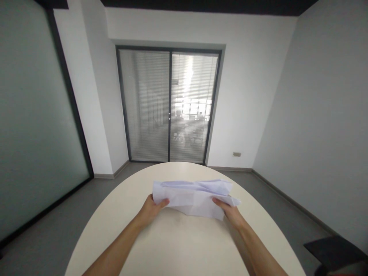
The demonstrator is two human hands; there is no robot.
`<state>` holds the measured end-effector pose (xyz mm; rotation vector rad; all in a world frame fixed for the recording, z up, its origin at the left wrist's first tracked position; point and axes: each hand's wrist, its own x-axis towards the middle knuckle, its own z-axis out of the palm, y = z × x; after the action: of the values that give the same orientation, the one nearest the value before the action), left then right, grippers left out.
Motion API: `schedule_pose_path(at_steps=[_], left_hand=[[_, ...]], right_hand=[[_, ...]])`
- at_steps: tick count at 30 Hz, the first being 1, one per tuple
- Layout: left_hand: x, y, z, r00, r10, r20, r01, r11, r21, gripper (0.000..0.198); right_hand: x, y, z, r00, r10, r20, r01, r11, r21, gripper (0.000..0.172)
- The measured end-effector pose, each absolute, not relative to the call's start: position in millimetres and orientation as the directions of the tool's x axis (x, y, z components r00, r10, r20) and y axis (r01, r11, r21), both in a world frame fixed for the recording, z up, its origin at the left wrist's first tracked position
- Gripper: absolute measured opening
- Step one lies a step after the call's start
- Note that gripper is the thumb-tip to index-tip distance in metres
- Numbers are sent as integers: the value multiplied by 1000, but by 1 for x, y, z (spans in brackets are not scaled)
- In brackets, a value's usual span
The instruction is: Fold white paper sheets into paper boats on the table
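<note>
A creased, loosely folded sheet of white paper (189, 199) is held just above the round table, stretched between both hands. My left hand (151, 209) grips its left end, thumb on top and the other fingers hidden beneath. At the right end, my right hand (230, 211) pinches the paper the same way, its thumb lying across the near layer. Several uneven folds run along the length of the paper, and a loose corner hangs down near my right hand.
The pale round table (181, 249) spreads under my arms. A dark chair (335, 249) stands at the lower right. Beyond the table are a glass door with blinds (169, 107) and white walls; a frosted glass panel (34, 115) is on the left.
</note>
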<state>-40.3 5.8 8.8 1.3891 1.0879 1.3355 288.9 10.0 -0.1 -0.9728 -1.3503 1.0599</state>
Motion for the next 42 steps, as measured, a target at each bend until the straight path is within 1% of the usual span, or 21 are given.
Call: schedule_pose_path(at_steps=[2, 5, 7, 10, 12, 14, 17, 20, 22, 24, 25, 27, 28, 29, 31, 35, 37, 40, 41, 42], left_hand=[[-42, 5, 12, 33, 979, 200, 28, -201, 979, 42], [-45, 4, 13, -15, 983, 185, 92, -183, 979, 38], [-47, 5, 13, -69, 975, 210, 159, -197, 967, 35], [-48, 6, 12, -127, 933, 337, 317, -284, 905, 35], [-50, 7, 12, -127, 891, 436, 453, -339, 825, 37], [-50, 8, 12, -109, 865, 490, 546, -360, 757, 38], [-51, 12, 9, -80, 868, 489, 572, -362, 736, 39], [-53, 20, 2, -61, 877, 476, 537, -373, 757, 38], [-57, 26, -3, -70, 891, 449, 505, -356, 786, 38], [-68, 34, -10, -131, 901, 413, 496, -301, 815, 36], [-75, 38, -14, -191, 901, 390, 500, -252, 828, 34], [-93, 48, -22, -355, 875, 329, 534, -99, 840, 31], [-102, 53, -25, -451, 838, 307, 554, -6, 832, 30], [-112, 57, -29, -502, 815, 290, 555, 46, 830, 31], [-129, 64, -35, -558, 785, 268, 552, 110, 827, 34], [-149, 66, -38, -621, 751, 225, 557, 220, 801, 39], [-152, 61, -36, -633, 749, 193, 559, 270, 784, 46], [-151, 50, -30, -658, 739, 146, 583, 377, 720, 71], [-150, 46, -28, -653, 739, 165, 628, 407, 663, 79], [-148, 42, -25, -639, 734, 229, 688, 414, 596, 84]], right_hand=[[292, 8, 1, -90, 959, 270, -27, 268, -963, 40], [291, 1, 9, -125, 959, 253, -50, 249, -967, 47], [286, -5, 14, -138, 965, 221, -61, 215, -975, 51], [277, -8, 17, -125, 979, 163, -29, 160, -987, 51], [272, -6, 16, -90, 977, 192, -3, 192, -981, 53], [268, -2, 15, -57, 970, 237, 18, 238, -971, 55], [267, 4, 13, 10, 961, 275, 74, 274, -959, 54], [269, 9, 10, 74, 951, 299, 140, 287, -948, 53], [273, 10, 6, 75, 956, 284, 142, 272, -952, 53], [279, 10, 2, 77, 966, 246, 146, 233, -961, 56], [283, 11, 0, 101, 968, 230, 168, 211, -963, 58], [290, 12, -6, 140, 968, 208, 202, 178, -963, 61], [293, 13, -9, 162, 965, 205, 213, 169, -962, 61], [295, 15, -12, 180, 963, 199, 220, 158, -963, 61], [297, 18, -18, 204, 959, 199, 224, 152, -963, 61], [299, 23, -28, 159, 966, 204, 252, 160, -955, 59], [301, 24, -30, 127, 968, 215, 283, 172, -943, 57], [305, 26, -35, 86, 967, 240, 364, 193, -911, 54], [306, 27, -37, 77, 966, 245, 397, 196, -897, 53], [307, 27, -39, 74, 965, 250, 429, 196, -882, 52]])
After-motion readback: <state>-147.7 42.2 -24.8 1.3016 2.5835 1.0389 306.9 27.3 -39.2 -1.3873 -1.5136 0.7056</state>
